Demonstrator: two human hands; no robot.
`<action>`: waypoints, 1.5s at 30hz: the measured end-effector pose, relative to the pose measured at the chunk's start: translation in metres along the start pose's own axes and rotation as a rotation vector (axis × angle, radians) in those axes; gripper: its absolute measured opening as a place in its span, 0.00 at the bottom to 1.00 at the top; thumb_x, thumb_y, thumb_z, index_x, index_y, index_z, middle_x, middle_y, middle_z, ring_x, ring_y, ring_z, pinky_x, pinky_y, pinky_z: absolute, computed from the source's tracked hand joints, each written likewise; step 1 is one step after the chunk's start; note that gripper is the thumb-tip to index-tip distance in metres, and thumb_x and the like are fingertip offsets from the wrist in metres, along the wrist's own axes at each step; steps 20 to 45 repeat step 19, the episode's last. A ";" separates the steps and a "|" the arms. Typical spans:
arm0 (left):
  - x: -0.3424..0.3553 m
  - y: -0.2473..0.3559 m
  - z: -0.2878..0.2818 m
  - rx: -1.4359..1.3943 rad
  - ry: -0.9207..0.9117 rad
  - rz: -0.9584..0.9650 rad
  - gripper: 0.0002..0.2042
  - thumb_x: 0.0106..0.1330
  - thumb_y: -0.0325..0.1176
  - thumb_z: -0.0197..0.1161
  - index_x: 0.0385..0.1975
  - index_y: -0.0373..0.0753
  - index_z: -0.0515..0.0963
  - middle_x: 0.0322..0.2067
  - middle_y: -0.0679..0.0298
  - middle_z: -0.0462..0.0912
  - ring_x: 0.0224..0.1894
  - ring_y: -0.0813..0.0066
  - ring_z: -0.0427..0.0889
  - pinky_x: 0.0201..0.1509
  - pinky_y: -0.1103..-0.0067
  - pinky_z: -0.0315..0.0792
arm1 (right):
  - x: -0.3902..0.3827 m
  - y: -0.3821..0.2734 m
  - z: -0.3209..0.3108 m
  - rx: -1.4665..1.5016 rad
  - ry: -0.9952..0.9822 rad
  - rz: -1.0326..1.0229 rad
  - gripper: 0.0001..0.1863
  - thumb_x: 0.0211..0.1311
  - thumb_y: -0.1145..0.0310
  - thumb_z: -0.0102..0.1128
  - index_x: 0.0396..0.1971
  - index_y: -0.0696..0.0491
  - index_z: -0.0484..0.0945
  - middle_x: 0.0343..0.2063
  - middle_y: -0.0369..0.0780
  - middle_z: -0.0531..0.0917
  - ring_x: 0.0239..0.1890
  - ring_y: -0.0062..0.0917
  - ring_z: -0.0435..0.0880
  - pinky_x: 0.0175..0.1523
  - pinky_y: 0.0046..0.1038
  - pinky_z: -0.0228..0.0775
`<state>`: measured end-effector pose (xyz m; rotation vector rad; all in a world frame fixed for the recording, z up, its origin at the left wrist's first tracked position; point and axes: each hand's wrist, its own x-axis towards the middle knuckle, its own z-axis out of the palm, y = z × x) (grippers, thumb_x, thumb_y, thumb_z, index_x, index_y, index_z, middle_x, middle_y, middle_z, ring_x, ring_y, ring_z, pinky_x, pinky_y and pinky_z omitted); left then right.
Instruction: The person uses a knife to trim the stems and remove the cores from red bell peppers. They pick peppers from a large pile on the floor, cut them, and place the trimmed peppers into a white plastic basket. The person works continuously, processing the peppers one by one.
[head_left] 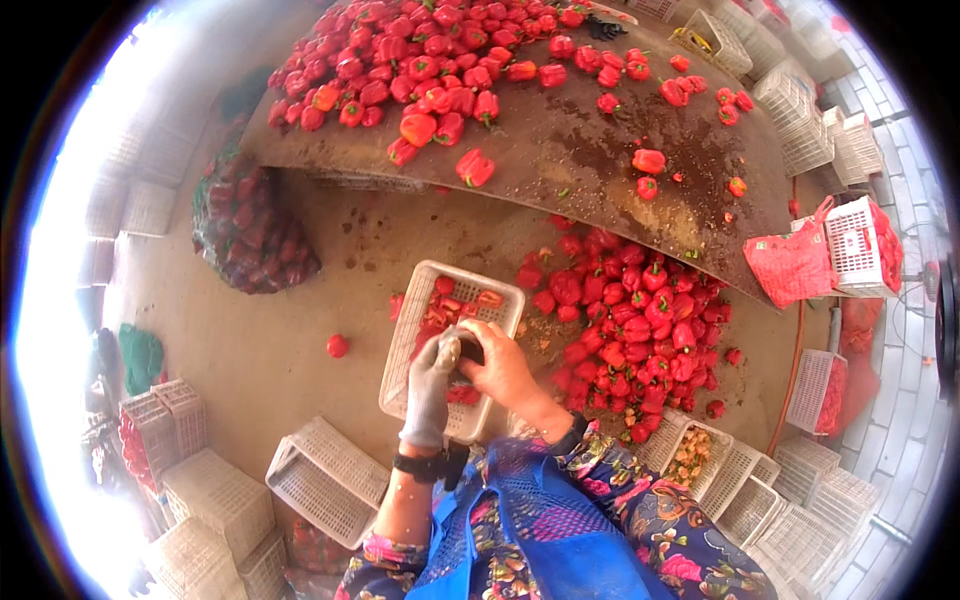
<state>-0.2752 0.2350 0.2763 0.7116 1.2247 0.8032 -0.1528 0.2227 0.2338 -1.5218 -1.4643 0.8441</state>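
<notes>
My left hand (431, 385), in a grey work glove, and my bare right hand (505, 368) meet over a white plastic crate (403, 335). Both have their fingers curled, the right thumb and fingers close against the gloved fingertips. Something dark shows between them, too small and covered to name. Below the hands, the crate holds cut red bell pepper pieces (445, 311). To its right, on the floor, a large heap of whole red bell peppers (640, 310) lies under the table's edge.
Ahead stands a brown table (560, 150) with a big pile of red peppers (400, 60). A full mesh sack (250, 235) leans at its left. A white crate (330, 480) lies tipped near my left arm. Stacked crates (800, 520) stand at right. A lone pepper (337, 346) lies left.
</notes>
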 end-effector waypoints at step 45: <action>-0.082 -0.109 -0.111 0.387 0.466 -0.273 0.14 0.65 0.33 0.58 0.48 0.36 0.77 0.31 0.66 0.80 0.33 0.81 0.78 0.36 0.83 0.72 | -0.004 0.228 -0.127 0.531 -0.145 1.215 0.40 0.61 0.36 0.48 0.67 0.41 0.52 0.65 0.36 0.61 0.58 0.32 0.70 0.55 0.34 0.68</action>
